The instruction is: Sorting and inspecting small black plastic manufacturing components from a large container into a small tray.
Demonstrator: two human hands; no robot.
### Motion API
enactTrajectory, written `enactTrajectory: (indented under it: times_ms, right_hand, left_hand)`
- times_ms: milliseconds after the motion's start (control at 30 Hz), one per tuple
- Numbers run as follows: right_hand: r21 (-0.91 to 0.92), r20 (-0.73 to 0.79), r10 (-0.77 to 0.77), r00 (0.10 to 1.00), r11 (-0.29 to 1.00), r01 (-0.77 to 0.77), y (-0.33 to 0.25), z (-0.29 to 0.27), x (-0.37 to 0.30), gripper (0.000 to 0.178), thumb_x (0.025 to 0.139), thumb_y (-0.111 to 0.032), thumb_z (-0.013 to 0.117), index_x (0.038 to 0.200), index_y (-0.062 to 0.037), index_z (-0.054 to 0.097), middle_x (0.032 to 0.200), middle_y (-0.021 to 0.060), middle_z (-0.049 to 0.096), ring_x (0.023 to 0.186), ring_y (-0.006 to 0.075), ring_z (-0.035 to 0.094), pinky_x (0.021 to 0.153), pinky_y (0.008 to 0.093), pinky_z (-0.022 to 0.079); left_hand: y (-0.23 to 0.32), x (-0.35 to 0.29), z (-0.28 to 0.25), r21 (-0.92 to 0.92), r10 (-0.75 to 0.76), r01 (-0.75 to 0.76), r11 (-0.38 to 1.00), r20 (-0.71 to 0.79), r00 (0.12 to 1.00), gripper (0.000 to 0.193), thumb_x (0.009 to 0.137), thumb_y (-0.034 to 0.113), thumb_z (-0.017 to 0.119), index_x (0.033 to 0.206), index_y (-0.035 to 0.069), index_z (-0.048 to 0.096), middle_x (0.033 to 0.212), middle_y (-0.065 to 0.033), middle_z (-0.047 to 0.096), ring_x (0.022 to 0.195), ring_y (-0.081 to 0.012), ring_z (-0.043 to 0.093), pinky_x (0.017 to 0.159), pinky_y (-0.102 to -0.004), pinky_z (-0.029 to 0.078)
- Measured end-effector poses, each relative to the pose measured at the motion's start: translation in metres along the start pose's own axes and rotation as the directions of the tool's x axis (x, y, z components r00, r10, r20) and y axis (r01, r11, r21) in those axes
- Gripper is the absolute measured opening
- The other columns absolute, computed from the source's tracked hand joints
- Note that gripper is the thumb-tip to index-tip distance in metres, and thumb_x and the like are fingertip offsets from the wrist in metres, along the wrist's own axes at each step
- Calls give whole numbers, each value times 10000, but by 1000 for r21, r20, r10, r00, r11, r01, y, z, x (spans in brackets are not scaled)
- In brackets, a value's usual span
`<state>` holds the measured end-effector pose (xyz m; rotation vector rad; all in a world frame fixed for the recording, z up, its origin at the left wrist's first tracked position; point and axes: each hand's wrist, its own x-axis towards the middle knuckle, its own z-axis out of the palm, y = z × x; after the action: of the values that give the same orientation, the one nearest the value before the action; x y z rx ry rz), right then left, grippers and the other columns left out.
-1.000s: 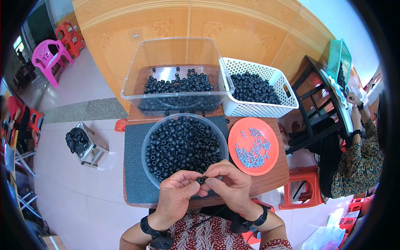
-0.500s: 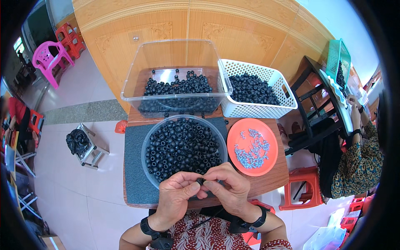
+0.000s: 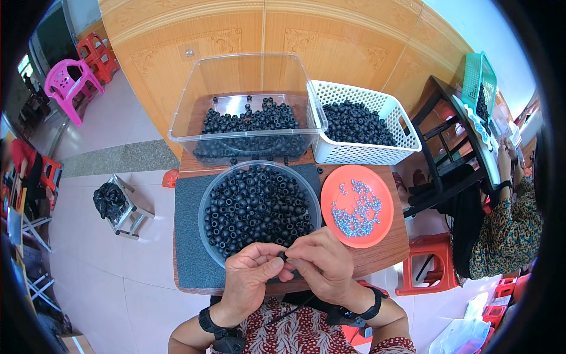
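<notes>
Over the near rim of a round clear tub (image 3: 207, 197), my left hand (image 3: 250, 277) pinches one small black hollow piece (image 3: 282, 256) between thumb and fingers. My right hand (image 3: 324, 268) meets it there, thumb and fingertips closed against the piece; anything tiny between them is hidden. Many like round black pieces (image 3: 259, 206), each with a hole, fill the tub. To its right lies an orange-red plate (image 3: 377, 233) with small shiny silvery bits (image 3: 356, 221) scattered on it.
Behind the tub stand a clear rectangular bin (image 3: 247, 133) and a white perforated basket (image 3: 365, 154), both holding black pieces. A dark mat (image 3: 191, 259) lies under the tub on the wooden table (image 3: 383, 259). Another person (image 3: 501, 236) works at the right, by a red stool (image 3: 429, 262).
My right hand's fingers have drawn closer together and turned slightly at the black piece. My left hand keeps its pinch almost unmoved. The other person's hands have shifted a little.
</notes>
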<state>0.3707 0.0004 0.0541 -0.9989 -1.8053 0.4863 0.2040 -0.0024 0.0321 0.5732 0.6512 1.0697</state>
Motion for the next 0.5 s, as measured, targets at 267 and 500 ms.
enactTrajectory:
  times_ms: [267,500]
  right_hand:
    - [-3,-15,37,999,999,-37,3,2,-4,213,750,-12,682,957,-54,663,900,68,620,810,236,543,689,327,431]
    - [33,-70,76,995,997,-74,-1,6,-9,189,771,-30,679,958,-54,678,911,68,624,826,235,540,718,334,427]
  left_hand:
    - [0,0,1,48,-25,24,999,18,1000,255,878,31,611,1113,-65,580,931,-166,673,772,-195,662,692,-290,553]
    - [0,0,5,24,-42,41,999,21,999,211,877,30,609,1069,-58,595,890,-156,675,731,-193,661,664,-284,550]
